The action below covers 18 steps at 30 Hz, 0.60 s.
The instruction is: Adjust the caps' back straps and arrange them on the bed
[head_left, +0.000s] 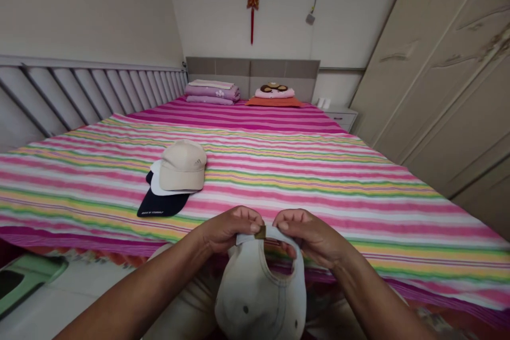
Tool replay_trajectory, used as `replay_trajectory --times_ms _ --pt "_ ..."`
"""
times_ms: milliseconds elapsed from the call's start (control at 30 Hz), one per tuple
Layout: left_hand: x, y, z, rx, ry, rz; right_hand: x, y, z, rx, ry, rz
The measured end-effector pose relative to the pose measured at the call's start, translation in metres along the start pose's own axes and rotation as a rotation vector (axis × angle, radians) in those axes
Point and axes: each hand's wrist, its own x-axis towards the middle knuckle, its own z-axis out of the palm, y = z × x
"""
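Observation:
A pale baseball cap [255, 292] hangs crown down between my hands, its back opening and adjustable strap turned up. My left hand [233, 228] pinches the strap beside its brass-coloured buckle [260, 232]. On the other side of the buckle, my right hand [308, 234] grips the strap with thumb and fingers. The cap's brim is out of sight. Farther off to the left, a beige cap [183, 164] rests on a stack, over a white cap [157, 183] and a dark navy cap [163, 204].
A striped bedspread [287, 170] covers the bed. Folded purple bedding [211, 93] and a pink and orange pile [274, 98] lie by the headboard [279, 68]. A rail [99, 66] runs along the left, a wardrobe [438, 74] along the right. A green stool [35, 276] stands lower left.

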Motion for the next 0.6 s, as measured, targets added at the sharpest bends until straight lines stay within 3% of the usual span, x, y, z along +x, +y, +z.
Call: replay_trajectory --times_ms 167,267,400,600 --pt "-0.001 0.007 -0.007 -0.133 0.023 0.139 0.002 0.013 -0.024 0.042 -0.129 0.018" --pt "0.0 0.01 -0.01 -0.18 -0.026 0.153 0.003 0.019 -0.024 0.117 -0.144 0.003" --pt "0.0 0.013 -0.013 -0.231 -0.065 0.16 0.003 0.014 -0.014 0.274 -0.025 -0.12" --pt "-0.001 -0.005 -0.025 -0.248 0.051 0.246 0.005 0.008 -0.007 0.399 0.158 -0.253"
